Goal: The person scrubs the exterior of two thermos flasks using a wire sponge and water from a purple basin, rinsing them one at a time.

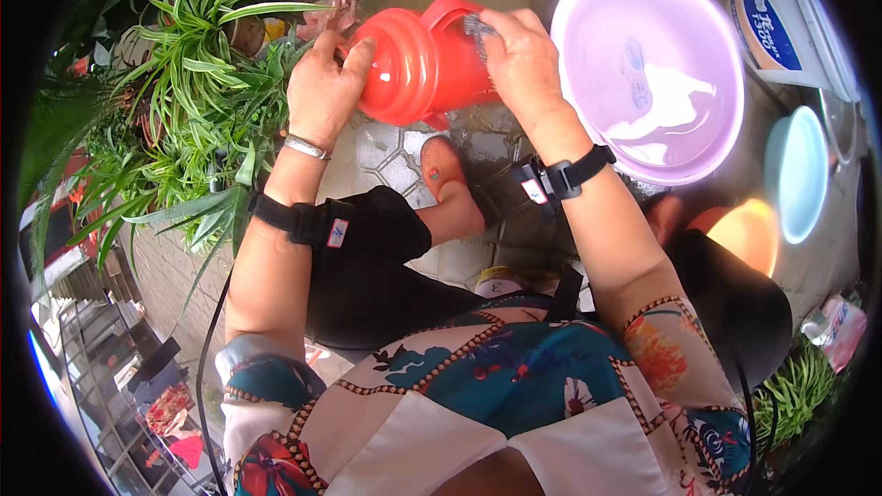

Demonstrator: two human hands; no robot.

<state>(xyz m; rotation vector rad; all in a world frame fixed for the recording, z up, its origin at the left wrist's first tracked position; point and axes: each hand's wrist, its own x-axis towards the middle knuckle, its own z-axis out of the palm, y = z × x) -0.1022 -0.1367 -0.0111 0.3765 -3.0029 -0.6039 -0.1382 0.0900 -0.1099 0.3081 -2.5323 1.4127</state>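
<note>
My left hand (324,86) grips one end of a glossy red plastic jug, perhaps a thermos flask (403,69). The jug lies on its side in the air above the wet paving. Its looped handle (444,10) faces away from me, and a small projection sticks out on the near side. Pinched in the fingers of my right hand (524,58) is a grey metal scouring pad (477,31), held against the jug's other end. That hand partly hides this end. Just right of it stands a wide lilac plastic basin (651,165) with water in it.
Spider plants (207,76) crowd the left side. On the right are a white bucket (785,27) bearing writing, a light-blue basin (796,172), an orange basin (747,238) and a pink-and-white packet (841,331). My sandalled foot (441,169) rests on the paving below the jug.
</note>
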